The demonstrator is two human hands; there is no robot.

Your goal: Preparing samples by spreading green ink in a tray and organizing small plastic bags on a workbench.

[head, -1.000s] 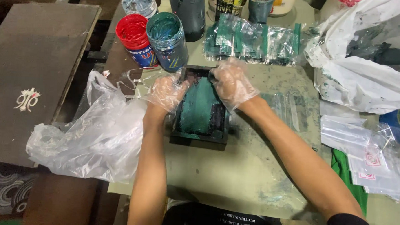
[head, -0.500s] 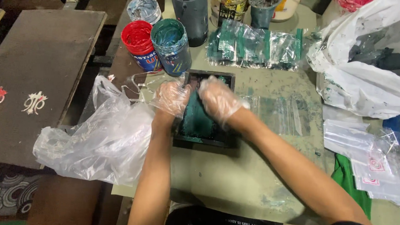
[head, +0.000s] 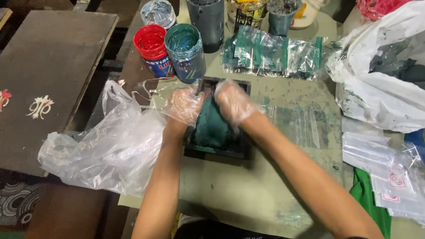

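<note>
The green-stained worktop carries everything, with a dark wooden board set off its left edge. Toward the right edge slumps a large white plastic bag holding dark lumps, and over the left edge spills a crumpled clear plastic bag. Near the worktop's middle sits a black square tray, and in it a dark green, pasty mass. Along the far edge stand a dark grey tub, a green ink pot and a red ink pot, with a row of small green-filled clear pouches beside them; empty zip pouches lie at the right edge. The left hand, in a thin clear glove, is curled against the left flank of the mass; the right hand, gloved the same, is clenched into its top. The step looks like kneading or gathering the green mass inside the tray. The next move seems to call for a firm two-sided squeeze that keeps the paste within the tray's rim and the loose gloves from tearing.
</note>
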